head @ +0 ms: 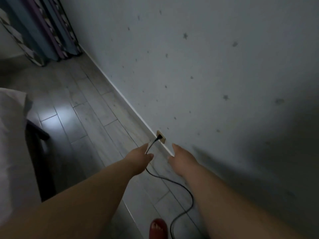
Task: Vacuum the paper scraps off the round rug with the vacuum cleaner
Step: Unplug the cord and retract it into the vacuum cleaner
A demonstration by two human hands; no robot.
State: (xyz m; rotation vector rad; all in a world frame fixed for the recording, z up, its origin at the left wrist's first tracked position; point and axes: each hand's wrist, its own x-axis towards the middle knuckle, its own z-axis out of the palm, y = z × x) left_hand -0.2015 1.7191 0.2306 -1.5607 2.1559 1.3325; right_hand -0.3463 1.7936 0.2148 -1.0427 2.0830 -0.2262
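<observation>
Cord point(192, 200) sits pinched in left hand point(139, 156) fingers by the socket point(162, 137); right hand point(181, 158) fingers spread; tugging could unseat the plug point(157, 138).

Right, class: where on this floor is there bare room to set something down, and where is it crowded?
Free: the grey plank floor between the white-sheeted bed and the white skirting board, up towards the patterned curtains. Crowded: around the beige wall socket, where the left hand holds the black power cord beside the open right hand.

No legible text, labels or nos. anywhere in view
</observation>
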